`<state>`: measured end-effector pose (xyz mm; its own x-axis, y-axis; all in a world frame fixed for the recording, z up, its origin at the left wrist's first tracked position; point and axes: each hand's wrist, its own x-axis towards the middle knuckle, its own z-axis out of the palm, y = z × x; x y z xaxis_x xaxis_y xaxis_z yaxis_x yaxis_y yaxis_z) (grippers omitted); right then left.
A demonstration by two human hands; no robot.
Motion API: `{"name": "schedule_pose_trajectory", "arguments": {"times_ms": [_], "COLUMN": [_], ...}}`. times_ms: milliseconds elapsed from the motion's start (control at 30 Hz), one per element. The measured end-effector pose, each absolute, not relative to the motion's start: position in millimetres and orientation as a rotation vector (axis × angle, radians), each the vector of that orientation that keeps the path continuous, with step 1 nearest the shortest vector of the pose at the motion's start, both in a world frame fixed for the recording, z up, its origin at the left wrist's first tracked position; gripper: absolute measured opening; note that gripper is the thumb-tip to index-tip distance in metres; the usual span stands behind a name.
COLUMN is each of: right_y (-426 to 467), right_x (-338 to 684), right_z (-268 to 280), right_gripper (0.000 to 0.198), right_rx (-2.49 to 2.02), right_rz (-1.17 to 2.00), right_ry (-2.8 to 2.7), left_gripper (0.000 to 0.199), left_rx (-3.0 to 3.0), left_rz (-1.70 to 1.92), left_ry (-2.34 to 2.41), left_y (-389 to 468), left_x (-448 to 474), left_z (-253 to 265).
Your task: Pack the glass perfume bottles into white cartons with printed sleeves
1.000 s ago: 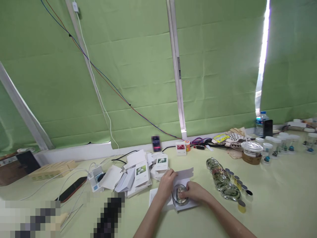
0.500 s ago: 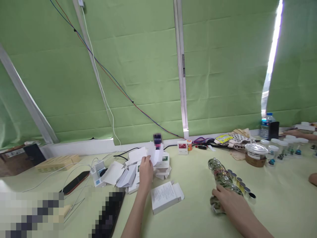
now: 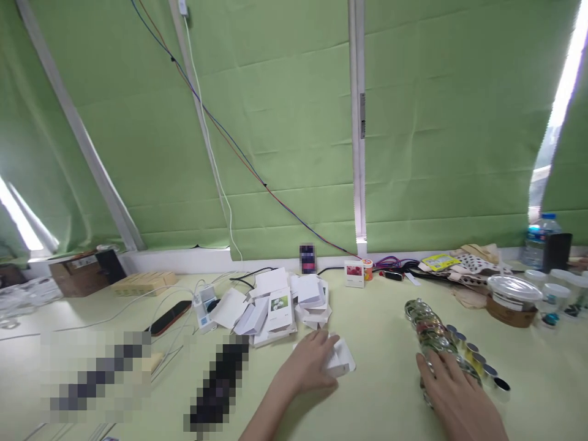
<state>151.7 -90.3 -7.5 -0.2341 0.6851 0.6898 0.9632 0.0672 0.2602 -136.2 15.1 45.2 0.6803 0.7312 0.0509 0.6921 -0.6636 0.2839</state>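
My left hand (image 3: 313, 361) reaches over a small white cardboard box (image 3: 340, 360) lying on the table, its fingers on the far side and its thumb on the near side. The hand covers much of this box. Just beyond it lies a pile of white boxes and flaps (image 3: 279, 309), one with a green picture on its front. Toward the right, my right hand (image 3: 452, 386) lies with fingers spread over the near end of a row of round, shiny, clear-covered pieces (image 3: 425, 321), greenish with some red. What they are exactly I cannot make out.
Small metal-sided cylinders (image 3: 478, 360) line the row's right side. Farther right are a lidded bowl (image 3: 513, 291), clear cups (image 3: 554, 297) and a water bottle (image 3: 537, 245). A phone (image 3: 171, 317), cables and a white power strip (image 3: 204, 309) are at left.
My left hand has let go of a white piece on the pile and come down to the nearer box. My right hand's fingers have spread over the row. The view has turned left.
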Motion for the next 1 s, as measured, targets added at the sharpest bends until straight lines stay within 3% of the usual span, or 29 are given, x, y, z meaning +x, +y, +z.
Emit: {"name": "schedule_pose_trajectory", "arguments": {"times_ms": [100,200,300,467,767,1000], "right_y": [-89.0,-85.6,-80.5,-72.2,-64.3,-51.6], "right_x": [122.6,83.7,50.6,27.4,32.2,31.0], "right_z": [4.8,14.9,18.7,16.0,17.9,20.7], "right_gripper": [0.032,0.037,0.040,0.031,0.028,0.031], "right_rx": [-1.492,-1.300,-1.176,-1.092,-1.140,-1.185], "right_rz": [-0.957,-0.806,-0.681,-0.647,-0.695,-0.458], "right_ry": [-1.952,-1.961,-1.897,-1.744,-1.639,-1.716], "left_gripper": [0.078,0.079,0.068,0.048,0.038,0.040], "left_rx": [2.504,2.130,1.435,0.685,0.498,0.467], "left_rz": [0.278,0.676,1.044,1.150,1.247,1.396], "left_ry": [1.235,1.195,1.036,0.696,0.643,0.715], "left_y": [13.4,8.7,0.5,-6.0,-17.5,-14.5], "left_x": [-138.8,-135.7,-126.6,-111.7,-90.2,-84.0], "left_z": [42.4,53.9,66.0,63.7,46.8,42.9]}}
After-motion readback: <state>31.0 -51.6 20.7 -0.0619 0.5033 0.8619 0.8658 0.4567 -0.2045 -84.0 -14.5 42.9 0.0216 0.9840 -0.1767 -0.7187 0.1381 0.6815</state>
